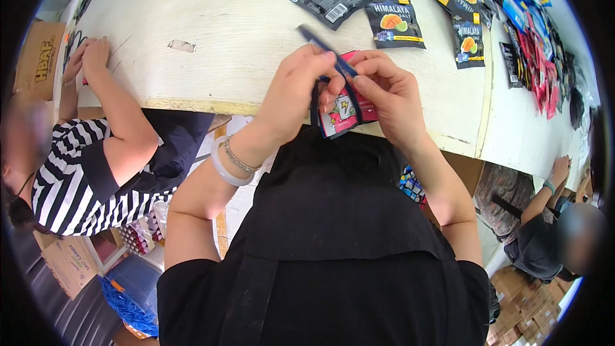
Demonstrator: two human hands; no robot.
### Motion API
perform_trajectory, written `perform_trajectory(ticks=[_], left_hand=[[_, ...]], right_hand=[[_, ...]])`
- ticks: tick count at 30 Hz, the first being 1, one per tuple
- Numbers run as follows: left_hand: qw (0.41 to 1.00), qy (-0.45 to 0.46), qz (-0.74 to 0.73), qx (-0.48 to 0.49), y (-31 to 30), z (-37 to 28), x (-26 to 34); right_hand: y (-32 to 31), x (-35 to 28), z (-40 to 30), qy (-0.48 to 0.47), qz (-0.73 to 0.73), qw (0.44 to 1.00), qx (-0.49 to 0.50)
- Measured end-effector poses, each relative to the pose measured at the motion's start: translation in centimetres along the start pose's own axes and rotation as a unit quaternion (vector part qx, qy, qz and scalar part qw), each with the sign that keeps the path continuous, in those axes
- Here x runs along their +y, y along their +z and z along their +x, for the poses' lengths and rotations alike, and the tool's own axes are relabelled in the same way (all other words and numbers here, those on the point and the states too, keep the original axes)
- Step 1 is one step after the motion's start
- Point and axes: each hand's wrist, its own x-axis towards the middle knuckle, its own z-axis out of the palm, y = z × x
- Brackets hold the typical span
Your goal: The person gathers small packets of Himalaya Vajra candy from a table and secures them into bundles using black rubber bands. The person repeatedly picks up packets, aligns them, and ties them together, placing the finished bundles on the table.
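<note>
At the near edge of the white table, both hands work over a pink candy packet [339, 114] with a dark blue strap [354, 101] running around it. My left hand [302, 86], with a white bangle and a silver bracelet at its wrist, grips part of the strap near its crossing. My right hand [384, 89] pinches the strap between thumb and fingers beside the packet's upper right side. One strap end sticks out to the upper left, slightly blurred. Whether more packets lie beneath the pink one cannot be told.
Black Himalaya Salt candy packets [395, 19] lie beyond the hands. A pile of blue and red packets [538, 57] covers the right side. A person in a striped top [96, 173] leans on the table at left; another person [533, 235] stands at right. A cardboard box [36, 57] stands far left.
</note>
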Motion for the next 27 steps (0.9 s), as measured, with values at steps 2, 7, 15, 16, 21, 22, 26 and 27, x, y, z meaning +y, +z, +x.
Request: perform_trajectory(ticks=[2, 7, 15, 16, 21, 22, 26, 27], left_hand=[[0.998, -0.036, -0.014, -0.049, -1.9, 0.5, 0.0], [0.978, -0.070, -0.121, -0.157, -2.1, 0.3, 0.9], [0.974, -0.014, 0.123, -0.188, -0.8, -0.3, 1.6], [0.976, -0.020, 0.142, -0.161, -0.5, -0.4, 1.5], [0.988, -0.011, -0.029, -0.149, 0.2, -0.7, 0.3], [0.986, -0.014, -0.020, -0.163, 0.0, -0.7, 0.3], [0.978, -0.060, 0.037, -0.197, -1.2, -0.5, 0.8], [0.978, -0.063, 0.028, -0.199, -1.2, -0.6, 0.7]], right_hand=[[-0.2, -0.2, -0.1, -0.030, 0.042, 0.998, -0.024], [-0.5, -0.1, -0.6, -0.135, -0.084, 0.982, -0.097], [-0.1, -0.5, -0.2, -0.184, -0.299, 0.929, -0.115], [-0.1, -0.6, -0.3, -0.176, -0.270, 0.940, -0.111], [-1.1, -1.8, 0.0, -0.073, -0.117, 0.982, -0.130], [-1.4, -1.8, 0.2, -0.088, -0.203, 0.965, -0.144], [-0.3, -4.4, 0.8, -0.159, -0.388, 0.888, -0.188], [-0.2, -4.8, 1.0, -0.144, -0.366, 0.896, -0.206]])
